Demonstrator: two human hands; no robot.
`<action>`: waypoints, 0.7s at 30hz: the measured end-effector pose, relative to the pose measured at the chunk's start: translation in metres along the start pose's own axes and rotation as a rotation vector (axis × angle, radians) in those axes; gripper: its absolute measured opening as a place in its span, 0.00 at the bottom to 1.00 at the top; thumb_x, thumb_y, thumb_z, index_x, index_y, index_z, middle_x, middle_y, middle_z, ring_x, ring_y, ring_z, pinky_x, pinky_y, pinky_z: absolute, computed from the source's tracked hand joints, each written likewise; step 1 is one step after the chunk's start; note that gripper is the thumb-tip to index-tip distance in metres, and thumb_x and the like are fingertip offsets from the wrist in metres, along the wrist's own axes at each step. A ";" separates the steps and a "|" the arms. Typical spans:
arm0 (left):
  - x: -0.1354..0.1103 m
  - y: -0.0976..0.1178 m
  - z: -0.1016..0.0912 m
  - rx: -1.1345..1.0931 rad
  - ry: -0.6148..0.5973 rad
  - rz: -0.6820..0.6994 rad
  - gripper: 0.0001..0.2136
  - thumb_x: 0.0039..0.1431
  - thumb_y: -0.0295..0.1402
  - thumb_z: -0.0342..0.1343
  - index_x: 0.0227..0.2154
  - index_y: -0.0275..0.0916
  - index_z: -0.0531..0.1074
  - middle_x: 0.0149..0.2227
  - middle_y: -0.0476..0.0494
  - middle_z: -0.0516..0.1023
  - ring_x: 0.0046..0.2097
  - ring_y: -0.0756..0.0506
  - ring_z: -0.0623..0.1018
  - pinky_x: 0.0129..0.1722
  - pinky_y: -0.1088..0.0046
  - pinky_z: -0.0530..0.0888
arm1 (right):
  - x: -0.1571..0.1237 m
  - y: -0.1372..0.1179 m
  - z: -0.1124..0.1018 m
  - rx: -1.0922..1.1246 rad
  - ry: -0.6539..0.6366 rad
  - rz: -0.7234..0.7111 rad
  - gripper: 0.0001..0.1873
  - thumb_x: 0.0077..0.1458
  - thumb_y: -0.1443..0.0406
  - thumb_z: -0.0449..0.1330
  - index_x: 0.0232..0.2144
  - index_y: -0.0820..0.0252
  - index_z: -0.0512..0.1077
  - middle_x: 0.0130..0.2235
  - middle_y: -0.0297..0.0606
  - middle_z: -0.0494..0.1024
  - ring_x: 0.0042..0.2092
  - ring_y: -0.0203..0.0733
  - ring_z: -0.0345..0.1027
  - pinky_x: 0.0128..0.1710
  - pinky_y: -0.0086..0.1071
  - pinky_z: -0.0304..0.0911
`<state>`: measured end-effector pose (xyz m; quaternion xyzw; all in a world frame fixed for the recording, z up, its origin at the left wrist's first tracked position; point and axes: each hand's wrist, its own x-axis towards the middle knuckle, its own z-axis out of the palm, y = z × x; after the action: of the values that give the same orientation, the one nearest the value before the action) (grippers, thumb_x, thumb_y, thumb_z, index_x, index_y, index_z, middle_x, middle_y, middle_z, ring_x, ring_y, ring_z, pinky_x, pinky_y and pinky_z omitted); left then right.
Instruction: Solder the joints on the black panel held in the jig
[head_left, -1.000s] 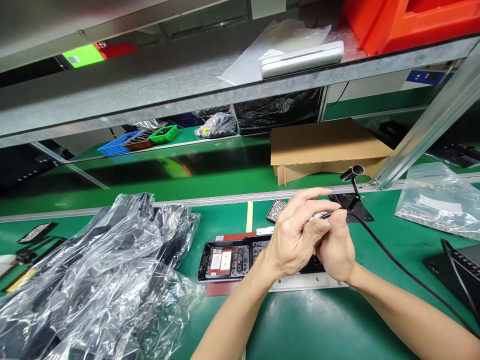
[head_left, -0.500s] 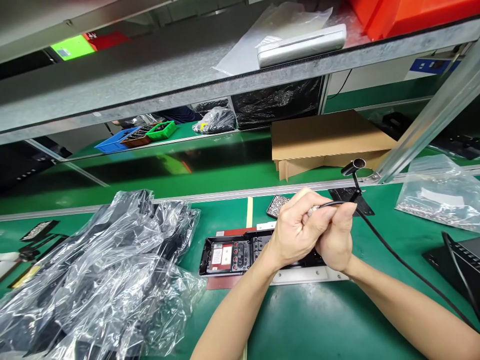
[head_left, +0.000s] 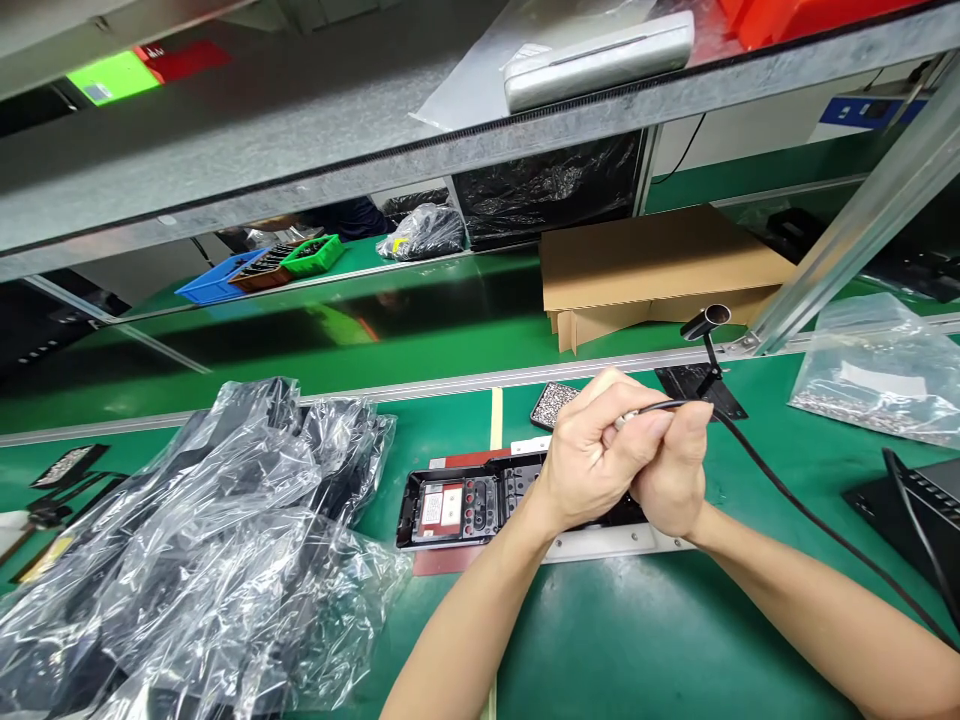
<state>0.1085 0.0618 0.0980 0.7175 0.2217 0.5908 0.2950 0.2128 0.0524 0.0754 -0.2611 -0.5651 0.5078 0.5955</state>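
My left hand (head_left: 592, 460) is closed around the silvery metal end (head_left: 625, 418) of a black cable (head_left: 765, 477). Close against it, my right hand (head_left: 675, 470) pinches the cable just behind that end, thumb up. From there the cable runs down to the right edge of the view. Both hands are above a black plastic housing (head_left: 489, 505), which lies open side up on a red and white fixture (head_left: 600, 545). The hands and forearms hide the housing's right part.
Plastic-wrapped dark parts (head_left: 247, 540) cover the left of the green bench. A small tray of screws (head_left: 555, 403) sits behind the housing. A black stand with a tube (head_left: 706, 322), a bag of small parts (head_left: 874, 375) and a cardboard piece (head_left: 660, 265) are further back. A metal shelf (head_left: 300, 175) crosses above.
The view has shifted slightly, so the shelf and bench sit a little higher and further left. Both hands keep the same hold on the cable.
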 end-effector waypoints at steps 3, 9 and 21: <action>0.000 0.000 -0.001 -0.019 0.012 0.000 0.14 0.71 0.44 0.53 0.40 0.38 0.76 0.36 0.43 0.77 0.40 0.47 0.76 0.43 0.65 0.76 | 0.000 0.000 0.000 0.025 -0.036 -0.009 0.36 0.65 0.36 0.40 0.20 0.52 0.65 0.20 0.37 0.63 0.24 0.43 0.56 0.23 0.42 0.49; 0.000 0.000 0.000 -0.029 0.001 0.010 0.14 0.72 0.43 0.52 0.40 0.38 0.76 0.37 0.42 0.78 0.41 0.45 0.78 0.43 0.64 0.77 | -0.004 0.004 -0.002 0.005 -0.013 -0.026 0.37 0.67 0.38 0.37 0.21 0.54 0.67 0.21 0.37 0.65 0.25 0.43 0.58 0.24 0.41 0.52; 0.003 0.005 -0.003 -0.048 -0.041 0.015 0.15 0.72 0.42 0.51 0.41 0.38 0.77 0.41 0.39 0.81 0.44 0.44 0.79 0.47 0.63 0.78 | -0.004 0.002 -0.003 -0.072 -0.085 -0.021 0.38 0.65 0.36 0.35 0.19 0.53 0.64 0.19 0.36 0.62 0.23 0.42 0.57 0.24 0.41 0.53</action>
<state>0.1057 0.0602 0.1039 0.7239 0.1957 0.5832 0.3123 0.2151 0.0504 0.0713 -0.2548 -0.6105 0.4915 0.5664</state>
